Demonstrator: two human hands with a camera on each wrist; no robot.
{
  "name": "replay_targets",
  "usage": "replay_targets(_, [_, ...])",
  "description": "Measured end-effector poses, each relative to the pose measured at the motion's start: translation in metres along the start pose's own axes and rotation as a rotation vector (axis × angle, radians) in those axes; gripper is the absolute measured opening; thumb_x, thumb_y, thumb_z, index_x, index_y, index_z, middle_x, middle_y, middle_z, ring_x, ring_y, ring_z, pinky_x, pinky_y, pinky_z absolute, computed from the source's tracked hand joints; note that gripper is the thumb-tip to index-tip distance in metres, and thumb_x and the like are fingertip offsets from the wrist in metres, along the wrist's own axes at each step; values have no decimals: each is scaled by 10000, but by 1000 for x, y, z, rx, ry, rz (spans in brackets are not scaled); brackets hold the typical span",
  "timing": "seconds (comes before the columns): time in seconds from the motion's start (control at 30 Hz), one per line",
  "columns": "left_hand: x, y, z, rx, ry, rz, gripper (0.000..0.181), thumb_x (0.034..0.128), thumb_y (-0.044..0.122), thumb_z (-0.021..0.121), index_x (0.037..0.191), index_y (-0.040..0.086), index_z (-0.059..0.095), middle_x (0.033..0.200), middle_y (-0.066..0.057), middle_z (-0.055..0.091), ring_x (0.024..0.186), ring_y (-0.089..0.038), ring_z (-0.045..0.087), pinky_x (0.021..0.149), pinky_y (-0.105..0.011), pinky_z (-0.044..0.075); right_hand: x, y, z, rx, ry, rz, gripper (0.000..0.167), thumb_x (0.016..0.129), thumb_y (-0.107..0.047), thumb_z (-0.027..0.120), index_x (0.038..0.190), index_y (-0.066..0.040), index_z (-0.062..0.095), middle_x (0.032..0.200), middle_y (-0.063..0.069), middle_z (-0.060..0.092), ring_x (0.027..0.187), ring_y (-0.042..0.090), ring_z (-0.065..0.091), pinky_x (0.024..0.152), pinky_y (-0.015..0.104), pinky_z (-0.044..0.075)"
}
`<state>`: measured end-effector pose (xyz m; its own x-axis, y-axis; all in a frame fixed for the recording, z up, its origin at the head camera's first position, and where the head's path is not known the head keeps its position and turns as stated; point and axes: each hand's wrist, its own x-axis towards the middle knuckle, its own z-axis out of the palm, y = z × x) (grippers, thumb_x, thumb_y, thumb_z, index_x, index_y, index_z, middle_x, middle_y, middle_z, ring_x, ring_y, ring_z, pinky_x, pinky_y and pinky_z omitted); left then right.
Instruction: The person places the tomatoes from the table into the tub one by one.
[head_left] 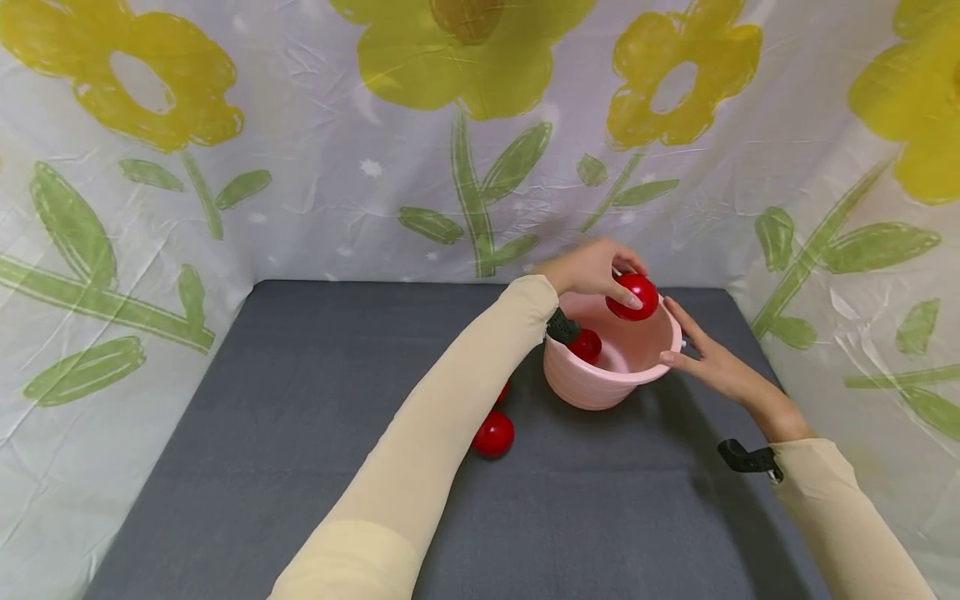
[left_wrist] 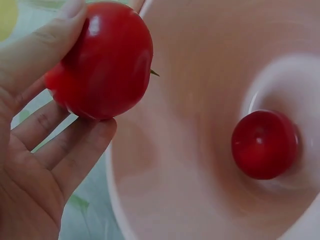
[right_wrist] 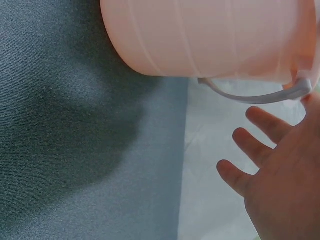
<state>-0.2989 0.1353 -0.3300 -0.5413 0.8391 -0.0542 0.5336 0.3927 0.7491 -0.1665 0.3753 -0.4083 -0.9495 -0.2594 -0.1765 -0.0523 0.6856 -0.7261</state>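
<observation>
A person's left hand (head_left: pixel 588 268) pinches a red tomato (head_left: pixel 633 300) over a pink bucket (head_left: pixel 581 385), the right hand (head_left: pixel 716 367) at its rim with fingers spread, where a slip on glossy skin could bruise the second tomato (head_left: pixel 587 347) inside.

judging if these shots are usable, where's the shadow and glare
Head: a long soft shadow crosses the dark grey fabric-covered table, lower right of the round pink plastic bucket; left wrist: a pale glare spot sits on the held glossy round red tomato; right wrist: a broad shadow darkens that fabric.
</observation>
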Motion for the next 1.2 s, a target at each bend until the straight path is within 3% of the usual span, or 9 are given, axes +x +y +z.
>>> replay_targets(0.2, [2, 1, 11, 0, -59, -38, 519, 842, 215, 783, 1319, 105, 613, 1344, -57, 631, 1246, -180, 573, 946, -175, 534, -1, 1, 3, -6, 6, 6, 940, 947, -379, 597, 1576, -381, -101, 1688, 104, -52, 1502, 504, 65, 1054, 822, 193])
replay_targets(0.4, [5, 3, 20, 17, -58, -62, 514, 827, 229, 798, 1304, 141, 627, 1327, -25, 634, 1216, -148, 571, 925, -168, 535, -1, 0, 2, -8, 13, 13, 947, 947, -344, 606, 1560, -426, -111, 1687, 114, -44, 1500, 503, 79, 1058, 812, 212])
replay_targets(0.57, [5, 9, 24, 24, -72, -71, 510, 832, 239, 795, 1306, 154, 628, 1332, -15, 635, 1220, -134, 575, 925, -170, 540, 2, 3, 1, -5, 11, -5, 960, 946, -321, 617, 1578, -365, -105, 1686, 124, -36, 1497, 511, 89, 1049, 815, 212])
replay_targets(0.8, [4, 12, 21, -23, -99, -44, 517, 856, 236, 776, 1326, 95, 612, 1332, -38, 646, 1237, -144, 597, 1035, -194, 489, 1, 2, 2, -6, 14, -24, 940, 973, -290, 607, 1579, -356, -107, 1689, 97, -49, 1507, 505, 79, 1058, 808, 205])
replay_targets(1.2, [7, 11, 13, -47, -126, 6, 513, 872, 204, 765, 1329, 42, 597, 1335, -90, 641, 1235, -166, 601, 981, -168, 497, -1, -1, 0, -3, 7, -33, 927, 986, -272, 600, 1576, -366, -109, 1688, 79, -77, 1514, 495, 52, 1070, 796, 194])
